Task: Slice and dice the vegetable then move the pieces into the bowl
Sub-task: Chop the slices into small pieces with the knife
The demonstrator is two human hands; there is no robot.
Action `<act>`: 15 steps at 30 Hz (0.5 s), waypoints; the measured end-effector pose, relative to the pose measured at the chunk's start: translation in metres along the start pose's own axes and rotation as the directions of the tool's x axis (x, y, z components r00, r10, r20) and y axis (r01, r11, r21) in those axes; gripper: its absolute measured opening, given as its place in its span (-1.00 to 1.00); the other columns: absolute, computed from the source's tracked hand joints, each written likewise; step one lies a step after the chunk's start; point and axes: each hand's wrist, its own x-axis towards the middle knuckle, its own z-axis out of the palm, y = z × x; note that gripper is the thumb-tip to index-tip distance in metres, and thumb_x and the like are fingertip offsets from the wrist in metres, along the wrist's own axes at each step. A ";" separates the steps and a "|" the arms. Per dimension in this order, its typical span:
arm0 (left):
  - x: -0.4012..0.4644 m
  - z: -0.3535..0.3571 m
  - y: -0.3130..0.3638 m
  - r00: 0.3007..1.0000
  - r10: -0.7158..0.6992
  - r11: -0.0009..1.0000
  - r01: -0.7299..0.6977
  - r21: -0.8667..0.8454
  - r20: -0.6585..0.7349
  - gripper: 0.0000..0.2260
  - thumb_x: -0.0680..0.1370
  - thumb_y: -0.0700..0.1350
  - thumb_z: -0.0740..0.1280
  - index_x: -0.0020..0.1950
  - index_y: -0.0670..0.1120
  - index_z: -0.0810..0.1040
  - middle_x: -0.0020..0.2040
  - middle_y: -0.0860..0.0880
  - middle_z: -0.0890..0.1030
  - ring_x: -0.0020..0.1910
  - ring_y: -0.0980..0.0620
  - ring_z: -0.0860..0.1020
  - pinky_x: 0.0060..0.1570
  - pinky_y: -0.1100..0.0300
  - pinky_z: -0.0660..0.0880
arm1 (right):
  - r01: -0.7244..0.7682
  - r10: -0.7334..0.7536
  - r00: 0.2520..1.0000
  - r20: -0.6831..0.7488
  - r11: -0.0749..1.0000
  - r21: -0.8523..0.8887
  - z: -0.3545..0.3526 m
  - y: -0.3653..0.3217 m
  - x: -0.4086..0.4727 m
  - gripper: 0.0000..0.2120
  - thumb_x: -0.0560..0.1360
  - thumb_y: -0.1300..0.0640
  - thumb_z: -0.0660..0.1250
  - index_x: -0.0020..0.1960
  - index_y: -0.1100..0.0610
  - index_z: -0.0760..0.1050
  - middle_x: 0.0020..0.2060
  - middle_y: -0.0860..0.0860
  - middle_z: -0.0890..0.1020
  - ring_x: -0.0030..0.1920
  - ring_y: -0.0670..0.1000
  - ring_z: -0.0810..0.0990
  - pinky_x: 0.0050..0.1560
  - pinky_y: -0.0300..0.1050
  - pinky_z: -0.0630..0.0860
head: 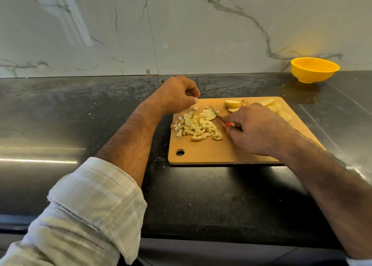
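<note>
1. Working left to right, we find our left hand [177, 94] at ten o'clock off the cutting board [211, 153], its fingers loosely curled and gripping nothing, though a small white bit shows at a fingertip.
2. Next sit the diced pieces [197, 126], heaped on the board's nine o'clock side.
3. Our right hand [255, 129] grips the red-handled knife [218, 117], blade lying against the heap.
4. Uncut slices [232, 104] wait at twelve o'clock, with more beyond the right hand.
5. We judge the dicing is best done by stacking slices flat and tucking the fingertips.
6. The yellow bowl [314, 69] stands at two o'clock on the counter [201, 201], well apart.
</note>
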 end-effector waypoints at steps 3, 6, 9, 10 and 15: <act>-0.001 -0.003 -0.002 0.998 -0.061 0.998 0.061 0.022 0.013 -0.90 0.65 -0.08 0.42 0.13 0.01 0.70 0.05 0.08 0.66 0.07 0.13 0.59 0.02 0.19 0.53 | 0.028 -0.027 0.999 -0.022 0.997 0.072 -0.001 -0.002 0.000 -0.70 0.63 -0.02 0.30 0.31 -0.06 0.65 -0.07 -0.12 0.69 -0.09 -0.09 0.59 -0.02 -0.04 0.63; -0.002 -0.003 -0.002 0.993 -0.098 0.995 0.096 0.027 0.068 -0.88 0.66 -0.10 0.40 0.14 0.02 0.71 0.10 0.05 0.65 0.11 0.09 0.59 0.07 0.13 0.52 | -0.025 0.034 0.996 -0.088 0.994 0.103 -0.003 0.009 0.003 -0.66 0.63 -0.03 0.32 0.38 -0.07 0.60 0.03 -0.13 0.65 -0.05 -0.10 0.53 -0.04 -0.10 0.53; -0.002 0.001 0.002 0.991 -0.078 0.996 0.081 -0.025 0.110 -0.84 0.66 -0.14 0.39 0.20 0.03 0.69 0.15 0.06 0.65 0.16 0.09 0.60 0.12 0.13 0.54 | -0.058 0.066 0.995 -0.077 0.993 0.102 0.000 0.013 0.005 -0.67 0.64 -0.04 0.32 0.37 -0.08 0.61 -0.03 -0.15 0.58 -0.04 -0.10 0.53 -0.03 -0.11 0.51; -0.002 0.001 0.004 0.990 -0.070 0.995 0.077 -0.056 0.123 -0.83 0.66 -0.16 0.39 0.22 0.02 0.68 0.13 0.05 0.67 0.15 0.10 0.62 0.17 0.10 0.57 | -0.057 0.063 0.996 -0.062 0.994 0.097 0.001 0.011 0.006 -0.67 0.64 -0.05 0.31 0.38 -0.10 0.60 -0.01 -0.15 0.59 -0.02 -0.10 0.52 0.00 -0.10 0.52; -0.002 -0.004 -0.001 0.993 -0.073 0.978 0.090 -0.190 0.097 -0.81 0.62 -0.22 0.42 0.19 -0.02 0.68 0.00 0.00 0.74 0.03 0.05 0.69 0.18 -0.01 0.64 | 0.038 -0.034 0.999 -0.039 0.994 0.104 0.007 0.005 0.005 -0.68 0.66 -0.08 0.28 0.39 -0.13 0.59 -0.12 -0.24 0.56 -0.09 -0.15 0.46 0.02 -0.14 0.43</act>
